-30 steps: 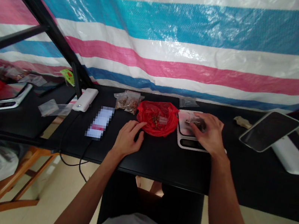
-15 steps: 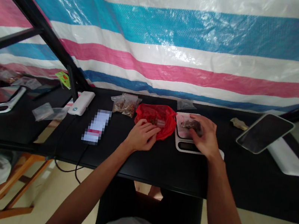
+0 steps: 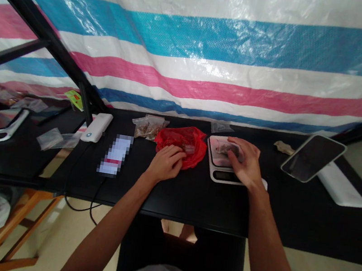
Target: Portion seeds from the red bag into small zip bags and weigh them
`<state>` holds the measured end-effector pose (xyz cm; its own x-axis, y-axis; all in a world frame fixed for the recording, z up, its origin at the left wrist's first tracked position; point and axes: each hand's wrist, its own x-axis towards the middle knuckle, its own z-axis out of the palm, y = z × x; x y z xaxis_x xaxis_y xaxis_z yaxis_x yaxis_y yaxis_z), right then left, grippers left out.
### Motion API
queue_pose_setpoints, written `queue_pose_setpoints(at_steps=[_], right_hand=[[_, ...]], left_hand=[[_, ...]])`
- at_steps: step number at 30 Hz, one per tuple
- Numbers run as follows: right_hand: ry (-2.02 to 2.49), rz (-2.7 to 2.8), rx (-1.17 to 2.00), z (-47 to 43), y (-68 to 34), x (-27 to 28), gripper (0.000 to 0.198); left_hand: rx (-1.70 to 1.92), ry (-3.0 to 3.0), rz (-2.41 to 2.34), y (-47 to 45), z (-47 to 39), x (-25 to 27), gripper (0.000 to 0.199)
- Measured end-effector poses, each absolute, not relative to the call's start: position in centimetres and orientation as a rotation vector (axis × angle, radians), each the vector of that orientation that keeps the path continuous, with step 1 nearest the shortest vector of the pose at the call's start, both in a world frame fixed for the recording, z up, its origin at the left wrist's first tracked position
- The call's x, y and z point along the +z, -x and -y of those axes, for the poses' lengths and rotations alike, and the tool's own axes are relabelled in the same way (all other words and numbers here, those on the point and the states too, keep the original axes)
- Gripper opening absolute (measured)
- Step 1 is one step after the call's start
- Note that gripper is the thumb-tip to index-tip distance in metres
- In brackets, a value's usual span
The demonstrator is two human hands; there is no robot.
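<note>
A crumpled red plastic bag [image 3: 196,157] lies open in the middle of the black table, with a small clear item and brownish bits inside. My left hand [image 3: 166,163] rests on its near left rim, fingers bent and held together on the plastic. Just right of it stands a white kitchen scale [image 3: 209,167] with a dark display. On its pan is a small clear bag [image 3: 223,147] of dark brown contents. My right hand [image 3: 247,164] curves around that bag's right side, thumb and fingers on it; part of the bag is hidden.
Small zip bags of brown pieces [image 3: 151,127] lie behind the red bag. A blurred phone [image 3: 115,155] and white power bank [image 3: 97,128] are on the left. A propped phone [image 3: 314,159] stands at right. Striped sheeting [image 3: 191,70] hangs behind.
My left hand and the red bag have shifted slightly left, leaving a narrow gap beside the scale. The small bag under my right hand now sits lower and flatter on the pan.
</note>
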<state>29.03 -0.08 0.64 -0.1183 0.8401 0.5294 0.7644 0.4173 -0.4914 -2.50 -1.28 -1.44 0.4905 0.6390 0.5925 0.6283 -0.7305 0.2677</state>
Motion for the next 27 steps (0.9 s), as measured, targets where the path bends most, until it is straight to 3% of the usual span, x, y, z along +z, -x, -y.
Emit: queue_pose_setpoints(at_steps=[8,13,18,23,27], right_hand=[[1.413,1.997,0.013,0.1,-28.3,0.4,0.046],[1.412,1.955,-0.010,-0.1,-28.3,0.4,0.036],[1.262,1.776,0.121,0.4,-24.8,1.7,0.030],[1.056,1.919,0.391,0.0,-16.9,3.2,0.025],[0.975,2.120,0.466,-0.7,-13.8,3.7,0.017]], left_hand=[[1.352,-2.572,-1.140,3.5,1.4,-1.5,0.023],[1.416,-2.540,-1.094,3.4,1.8,-1.5,0.025],[1.457,-2.461,-1.077,3.1,1.9,-1.2,0.028],[1.522,-2.195,-1.139,3.1,1.7,-1.5,0.048],[1.593,-1.910,-1.349,3.5,1.2,-1.9,0.039]])
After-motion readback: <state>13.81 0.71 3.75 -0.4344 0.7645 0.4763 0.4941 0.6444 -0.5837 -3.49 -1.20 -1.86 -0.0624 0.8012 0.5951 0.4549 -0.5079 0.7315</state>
